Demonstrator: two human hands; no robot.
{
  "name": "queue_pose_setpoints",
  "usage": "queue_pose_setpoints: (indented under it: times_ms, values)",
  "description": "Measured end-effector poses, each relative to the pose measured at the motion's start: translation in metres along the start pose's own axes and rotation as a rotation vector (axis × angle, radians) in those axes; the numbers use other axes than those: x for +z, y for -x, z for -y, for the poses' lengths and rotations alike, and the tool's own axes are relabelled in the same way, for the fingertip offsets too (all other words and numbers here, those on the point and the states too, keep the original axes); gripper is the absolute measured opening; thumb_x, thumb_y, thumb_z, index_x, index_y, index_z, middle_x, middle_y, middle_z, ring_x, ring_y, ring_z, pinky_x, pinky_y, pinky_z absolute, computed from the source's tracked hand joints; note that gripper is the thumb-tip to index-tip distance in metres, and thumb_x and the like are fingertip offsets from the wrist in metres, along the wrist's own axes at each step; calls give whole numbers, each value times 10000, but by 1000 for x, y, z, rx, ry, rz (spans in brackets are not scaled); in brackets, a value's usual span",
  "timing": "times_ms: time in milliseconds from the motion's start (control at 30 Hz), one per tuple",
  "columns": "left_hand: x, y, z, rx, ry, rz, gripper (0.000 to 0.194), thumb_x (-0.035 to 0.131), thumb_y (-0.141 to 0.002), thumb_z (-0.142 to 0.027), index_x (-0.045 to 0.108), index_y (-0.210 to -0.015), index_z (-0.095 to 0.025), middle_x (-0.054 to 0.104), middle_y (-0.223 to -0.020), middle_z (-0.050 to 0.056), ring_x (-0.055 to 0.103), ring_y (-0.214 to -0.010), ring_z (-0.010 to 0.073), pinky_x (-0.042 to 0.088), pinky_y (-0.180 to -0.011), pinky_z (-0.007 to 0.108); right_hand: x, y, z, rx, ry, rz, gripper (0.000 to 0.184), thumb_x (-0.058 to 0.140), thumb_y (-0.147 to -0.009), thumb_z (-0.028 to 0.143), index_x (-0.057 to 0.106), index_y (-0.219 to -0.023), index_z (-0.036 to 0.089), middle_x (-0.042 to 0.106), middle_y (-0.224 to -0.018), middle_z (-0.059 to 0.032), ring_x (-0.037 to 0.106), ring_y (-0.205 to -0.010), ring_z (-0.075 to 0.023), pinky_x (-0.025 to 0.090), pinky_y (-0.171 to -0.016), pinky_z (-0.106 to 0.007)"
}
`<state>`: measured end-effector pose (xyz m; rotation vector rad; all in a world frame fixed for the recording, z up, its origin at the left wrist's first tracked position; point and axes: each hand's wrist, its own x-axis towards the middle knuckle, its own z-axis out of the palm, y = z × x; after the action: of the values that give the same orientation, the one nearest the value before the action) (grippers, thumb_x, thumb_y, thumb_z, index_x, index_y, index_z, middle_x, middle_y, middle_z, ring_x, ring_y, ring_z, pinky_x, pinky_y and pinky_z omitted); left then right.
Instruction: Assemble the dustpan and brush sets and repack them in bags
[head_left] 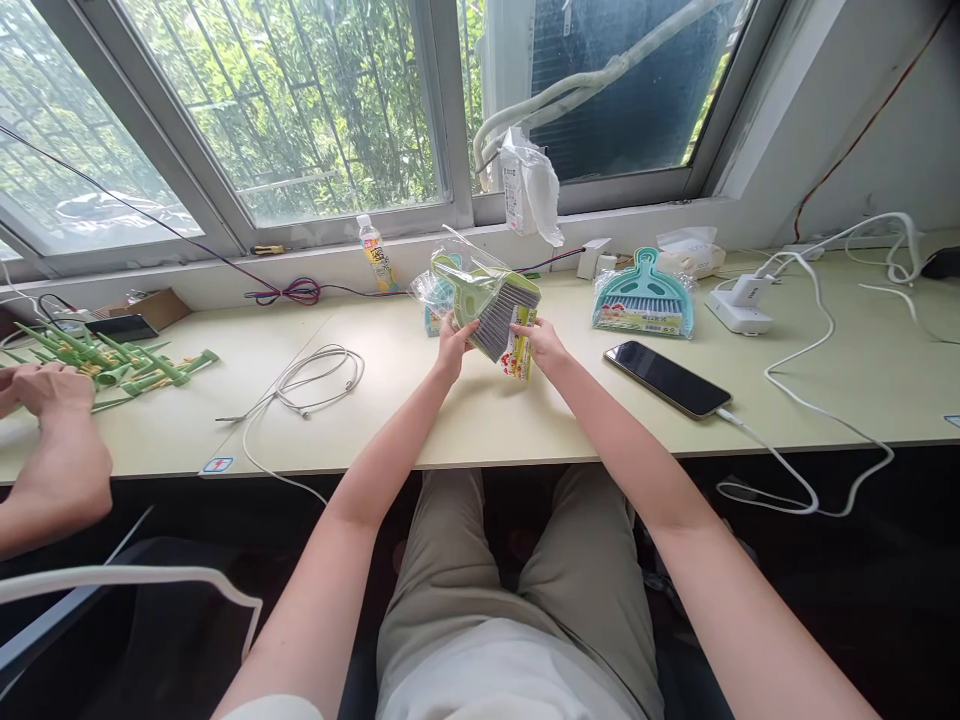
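Daylight enters through the windows [67, 130], with the foliage [300, 120] beyond overexposed in patches. The desk [517, 430] is evenly bright, its shadows soft and faint; the space beneath [862, 620] falls to near black. Small glints mark the clear wrap [425, 287]. Wide-angle distortion slants the frames [181, 130] and elongates the forearms [401, 435]. Focus appears broadly uniform; fine print is illegible.
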<state>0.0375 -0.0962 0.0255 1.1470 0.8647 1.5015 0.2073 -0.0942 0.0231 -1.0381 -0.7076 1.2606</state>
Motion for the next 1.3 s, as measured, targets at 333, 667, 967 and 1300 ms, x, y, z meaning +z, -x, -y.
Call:
queue_pose_setpoints:
  times_ms: [333, 667, 967, 1300]
  values:
    - [10, 14, 4, -32, -150, 193, 676, 826, -661, -433, 508, -1221, -228, 692, -1127, 66, 691, -970, 244, 594, -796, 382, -1, 1, -12, -49, -39, -127, 300, 807, -802, 325, 568, -943, 210, 725, -943, -17, 700, -900, -177, 595, -733, -286]
    - [20, 24, 14, -43, -260, 335, 962, 897, -556, -245, 370, -1361, -269, 566, -1348, 116, 663, -1050, 274, 635, -759, 415, -7, -7, -14, -51, -56, -318, 369, 793, -811, 408, 563, -1019, 209, 708, -909, -17, 707, -833, -164, 603, -645, -253]
    - [10, 15, 4, -3, -148, 238, 884, 830, -608, -232, 384, -1370, -248, 639, -1231, 103, 682, -974, 251, 637, -705, 387, 0, 7, 9, -40, -18, -82, 58, 609, -927, 264, 619, -944, 210, 729, -943, -6, 681, -825, -123, 561, -682, -219]
    - [3, 10, -6, -39, -52, 119, 888, 784, -682, -180, 346, -1447, -280, 670, -1213, 80, 693, -927, 207, 627, -830, 420, -31, -16, 22, -237, 148, -365, 73, 677, -852, 206, 612, -827, 184, 703, -865, -23, 585, -677, -102, 437, -517, -174]
